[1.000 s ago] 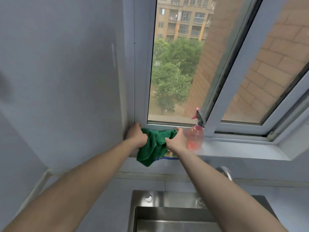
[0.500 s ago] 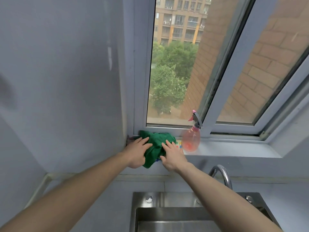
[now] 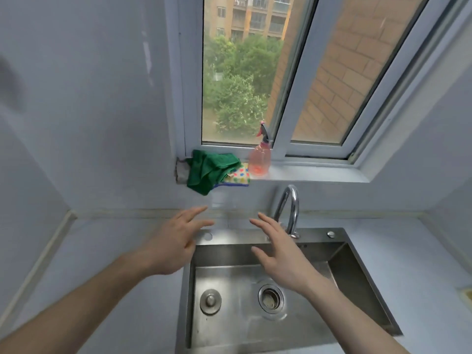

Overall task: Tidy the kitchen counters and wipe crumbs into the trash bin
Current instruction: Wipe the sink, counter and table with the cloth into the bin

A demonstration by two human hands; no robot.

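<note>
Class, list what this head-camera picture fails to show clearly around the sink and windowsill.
- Patterned cloth: mostly hidden under the green cloth.
- Yellow item: cut off by the right edge of the picture.
- Faucet base: partly hidden behind the right hand.
- Trash bin and crumbs: none in view.
- Spray bottle contents: too small to tell.

Left hand and right hand hover empty, fingers spread, forearms extended forward.

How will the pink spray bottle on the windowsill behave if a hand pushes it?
The pink spray bottle is tall, narrow and seems mostly empty, so it is probably light and may tip. It stands near the front edge of the windowsill, so it might fall toward the sink.
</note>
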